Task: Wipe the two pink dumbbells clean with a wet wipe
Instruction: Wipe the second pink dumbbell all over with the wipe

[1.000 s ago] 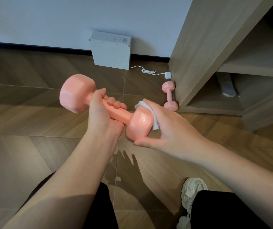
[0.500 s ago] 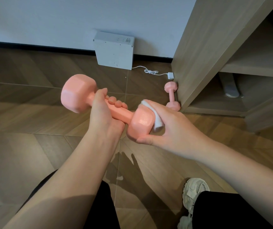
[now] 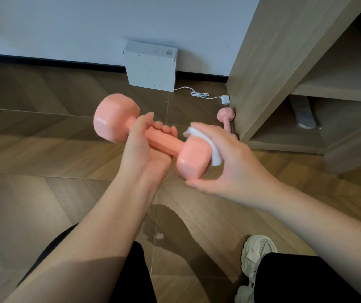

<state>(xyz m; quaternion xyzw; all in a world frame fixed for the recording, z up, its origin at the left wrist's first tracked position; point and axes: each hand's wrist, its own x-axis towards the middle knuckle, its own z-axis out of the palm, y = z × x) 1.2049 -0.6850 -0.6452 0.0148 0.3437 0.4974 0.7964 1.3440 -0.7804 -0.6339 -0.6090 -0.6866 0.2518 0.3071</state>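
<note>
My left hand (image 3: 144, 147) grips the handle of a pink dumbbell (image 3: 115, 117) held in the air over the floor, one head pointing far left, the other near right. My right hand (image 3: 229, 162) cups that near head and presses a white wet wipe (image 3: 210, 141) against its right side, thumb under the head. A second pink dumbbell (image 3: 225, 117) lies on the floor behind my right hand, against the cabinet's foot; its near end is hidden by my hand.
A wooden cabinet (image 3: 280, 68) with open shelves stands at the right. A white box (image 3: 151, 68) leans on the wall, with a white cable and plug (image 3: 225, 99) beside it. My knees and a pale sneaker (image 3: 256, 256) are at the bottom edge.
My right hand with the wipe has slid round the near dumbbell head, the thumb moving further underneath. The left hand keeps its grip on the handle.
</note>
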